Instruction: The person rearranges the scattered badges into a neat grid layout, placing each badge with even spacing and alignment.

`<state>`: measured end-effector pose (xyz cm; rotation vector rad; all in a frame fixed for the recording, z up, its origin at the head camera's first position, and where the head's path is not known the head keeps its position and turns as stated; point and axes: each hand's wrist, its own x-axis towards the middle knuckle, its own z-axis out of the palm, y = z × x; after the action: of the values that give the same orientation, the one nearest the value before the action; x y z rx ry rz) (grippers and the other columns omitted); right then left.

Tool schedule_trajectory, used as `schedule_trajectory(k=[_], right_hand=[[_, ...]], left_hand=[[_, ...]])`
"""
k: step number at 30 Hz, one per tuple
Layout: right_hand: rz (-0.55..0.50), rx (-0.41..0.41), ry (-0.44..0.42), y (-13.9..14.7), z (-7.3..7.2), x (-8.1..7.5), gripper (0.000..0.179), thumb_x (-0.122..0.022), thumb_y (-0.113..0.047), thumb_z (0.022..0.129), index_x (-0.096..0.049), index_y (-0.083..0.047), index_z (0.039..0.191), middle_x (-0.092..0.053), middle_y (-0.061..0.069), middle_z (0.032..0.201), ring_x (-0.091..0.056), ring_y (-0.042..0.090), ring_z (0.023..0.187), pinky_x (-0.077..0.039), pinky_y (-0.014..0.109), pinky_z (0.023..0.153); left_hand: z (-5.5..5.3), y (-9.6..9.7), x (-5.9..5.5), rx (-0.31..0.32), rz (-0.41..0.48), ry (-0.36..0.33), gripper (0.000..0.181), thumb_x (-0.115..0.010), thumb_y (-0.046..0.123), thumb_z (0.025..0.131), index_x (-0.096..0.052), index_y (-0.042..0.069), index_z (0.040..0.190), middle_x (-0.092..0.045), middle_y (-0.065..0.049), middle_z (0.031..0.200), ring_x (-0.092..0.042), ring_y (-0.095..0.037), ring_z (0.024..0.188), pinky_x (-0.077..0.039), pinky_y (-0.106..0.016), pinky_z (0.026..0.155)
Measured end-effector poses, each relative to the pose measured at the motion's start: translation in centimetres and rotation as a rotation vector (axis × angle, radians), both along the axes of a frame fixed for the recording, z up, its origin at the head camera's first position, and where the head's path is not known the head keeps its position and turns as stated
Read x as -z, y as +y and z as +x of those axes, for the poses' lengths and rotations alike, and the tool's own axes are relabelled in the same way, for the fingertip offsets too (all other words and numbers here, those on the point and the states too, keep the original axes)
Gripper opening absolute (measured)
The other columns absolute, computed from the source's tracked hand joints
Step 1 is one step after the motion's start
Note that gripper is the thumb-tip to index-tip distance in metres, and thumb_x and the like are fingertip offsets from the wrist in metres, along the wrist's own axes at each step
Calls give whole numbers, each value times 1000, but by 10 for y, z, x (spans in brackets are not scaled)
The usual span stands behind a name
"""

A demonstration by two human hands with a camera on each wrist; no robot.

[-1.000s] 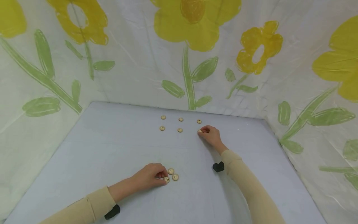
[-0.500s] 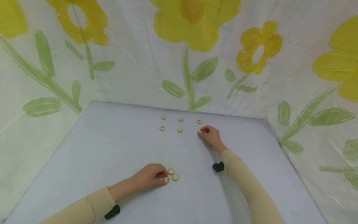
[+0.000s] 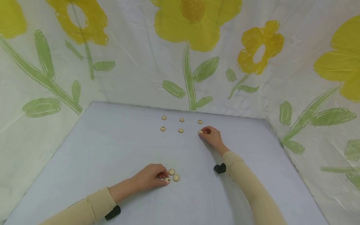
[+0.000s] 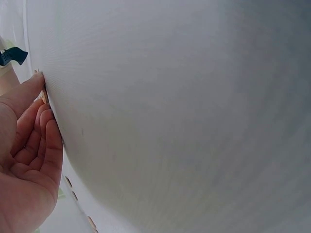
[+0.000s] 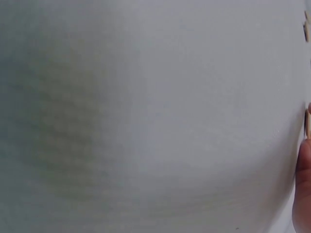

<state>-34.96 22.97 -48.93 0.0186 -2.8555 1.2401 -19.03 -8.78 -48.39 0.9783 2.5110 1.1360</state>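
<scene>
Small round wooden discs with dark marks lie on the pale table. In the head view my left hand point(image 3: 149, 177), at the near middle, pinches one wooden disc point(image 3: 167, 180) between thumb and fingers, low at the table surface. Two more, a rear disc point(image 3: 171, 172) and a right disc point(image 3: 176, 177), lie just beside its fingertips. Farther back, my right hand point(image 3: 212, 136) holds another disc point(image 3: 200, 132) by its edges; the fingers partly cover it. The left wrist view shows the thumb and curled fingers on the thin edge of a disc point(image 4: 44, 94).
Behind and left of my right hand, several discs stand in two rows, among them a back right disc point(image 3: 200, 122) and a front left disc point(image 3: 162, 128). Flower-painted white cloth point(image 3: 135, 62) walls the table point(image 3: 112, 150) at the back and sides.
</scene>
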Motion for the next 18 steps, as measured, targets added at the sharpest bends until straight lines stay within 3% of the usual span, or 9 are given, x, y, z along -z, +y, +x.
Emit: schedule_trajectory(k=[18], right_hand=[[-82, -9, 1, -3, 19, -1, 26, -75, -23, 86, -66, -6, 103, -66, 5, 94, -59, 17, 83, -46, 24, 65]], left_hand=[[-1, -1, 1, 20, 24, 6, 15, -78, 14, 83, -68, 13, 95, -59, 9, 84, -53, -5, 77, -47, -22, 71]])
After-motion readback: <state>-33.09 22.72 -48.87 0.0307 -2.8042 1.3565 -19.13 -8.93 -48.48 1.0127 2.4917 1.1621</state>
